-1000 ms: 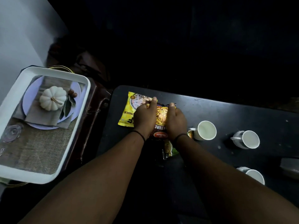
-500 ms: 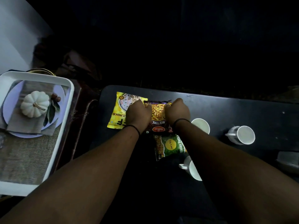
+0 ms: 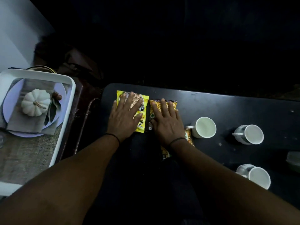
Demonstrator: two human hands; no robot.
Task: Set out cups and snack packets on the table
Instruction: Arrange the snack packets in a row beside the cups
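Observation:
Two snack packets lie side by side at the far left of the black table [image 3: 227, 104]. My left hand [image 3: 125, 117] rests flat, fingers spread, on the yellow packet [image 3: 142, 101]. My right hand [image 3: 167, 122] lies flat on the orange mixture packet [image 3: 155, 104]. A third packet [image 3: 164, 153] peeks out under my right wrist, mostly hidden. Three white cups stand to the right: one [image 3: 204, 127] close to my right hand, one [image 3: 250, 134] further right, one [image 3: 256, 176] near the front edge.
A white tray [image 3: 71, 101] on a stand to the left holds a plate, a napkin and a small white pumpkin [image 3: 34, 102]. A grey object [image 3: 293, 161] sits at the table's right edge. The room beyond the table is dark.
Both hands gripped the mixture packet's sides before; now they lie flat and apart, the left on the yellow packet, the right on the mixture packet. The camera shifted slightly.

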